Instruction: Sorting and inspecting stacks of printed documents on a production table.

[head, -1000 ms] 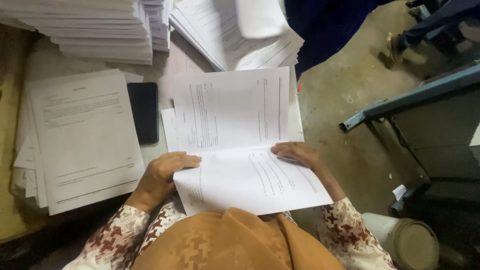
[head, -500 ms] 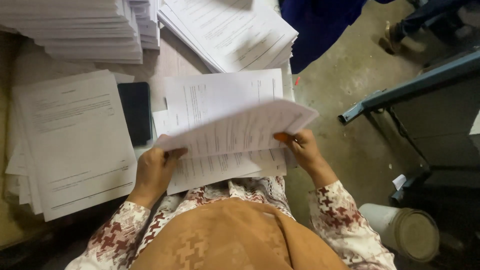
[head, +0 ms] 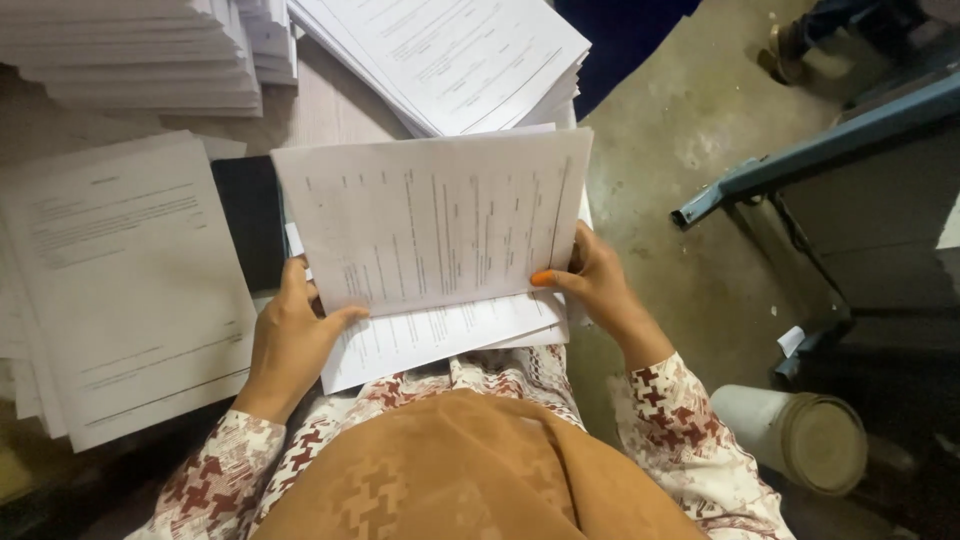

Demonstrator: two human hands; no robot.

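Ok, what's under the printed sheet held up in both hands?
Under the raised sheet more printed pages show at its lower edge, with a black flat object beside it; what lies beneath the pages is covered.

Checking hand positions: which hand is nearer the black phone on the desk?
Left. The left hand grips the sheets right beside the phone; the right hand holds their far edge.

Your black phone (head: pixel 250 222), dark screen, flat on the table beside the lifted sheets, part hidden under them, a small white tag (head: pixel 790 341) on the floor at your right
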